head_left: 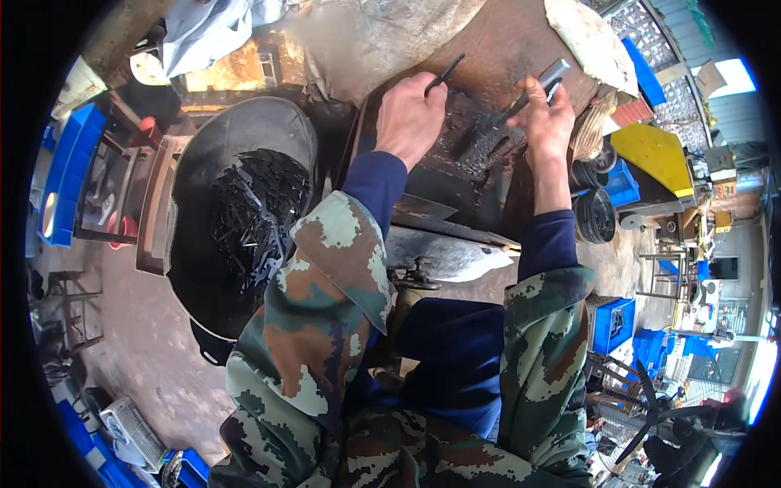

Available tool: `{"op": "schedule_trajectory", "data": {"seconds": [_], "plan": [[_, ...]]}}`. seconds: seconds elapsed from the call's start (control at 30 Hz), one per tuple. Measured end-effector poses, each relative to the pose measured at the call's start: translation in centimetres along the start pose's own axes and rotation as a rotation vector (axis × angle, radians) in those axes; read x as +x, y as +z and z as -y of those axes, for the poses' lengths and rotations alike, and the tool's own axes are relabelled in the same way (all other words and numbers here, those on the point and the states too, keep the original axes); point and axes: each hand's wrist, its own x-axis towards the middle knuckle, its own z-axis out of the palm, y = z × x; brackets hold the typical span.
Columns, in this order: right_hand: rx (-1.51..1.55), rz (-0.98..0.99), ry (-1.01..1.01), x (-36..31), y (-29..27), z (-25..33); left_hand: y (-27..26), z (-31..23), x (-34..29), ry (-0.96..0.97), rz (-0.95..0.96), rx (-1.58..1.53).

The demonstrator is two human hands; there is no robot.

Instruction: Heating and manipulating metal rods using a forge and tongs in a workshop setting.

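My left hand [411, 120] is closed over the far left part of a dark, greasy worktop [480, 163]. Between its thumb and fingers is a thin black piece [444, 75] with a slight curve, its tip pointing away from me. To the right, my right hand [547, 118] has its fingers curled round a dark tool with a grey metal cylindrical end [555, 75]. The tool's lower part, toward the worktop's middle, is blurred, so its kind does not show. The two hands are apart.
Left of the worktop, a large black tub [281, 122] holds many thin dark metal strips [260, 215]. Pale cloth sacking [390, 32] lies behind. Black reels [595, 216] and a yellow panel [651, 159] stand at right. Blue bins [612, 325] sit farther off.
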Motion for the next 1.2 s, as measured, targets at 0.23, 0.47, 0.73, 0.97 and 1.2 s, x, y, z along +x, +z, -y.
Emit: {"op": "schedule_trajectory", "data": {"seconds": [0.23,0.47,0.73,0.97,1.2], "plan": [[-0.106,-0.025,-0.025,0.8,0.4,-0.1,-0.2,-1.5,-0.6,-0.093,0.103,-0.126],[-0.04,0.023,-0.005,2.1,0.8,-0.6,1.3,-4.2,-5.1,-0.194,0.343,-0.375],[0.023,0.011,-0.02,2.5,0.9,-0.6,3.8,-2.8,-16.6,-0.354,0.364,-0.383],[0.002,0.031,-0.056,2.5,0.1,-1.6,7.9,5.2,-27.1,-0.259,0.502,-0.311],[0.004,0.049,-0.088,2.2,1.0,-1.7,9.0,11.9,-30.3,-0.547,0.846,-0.419]]}}
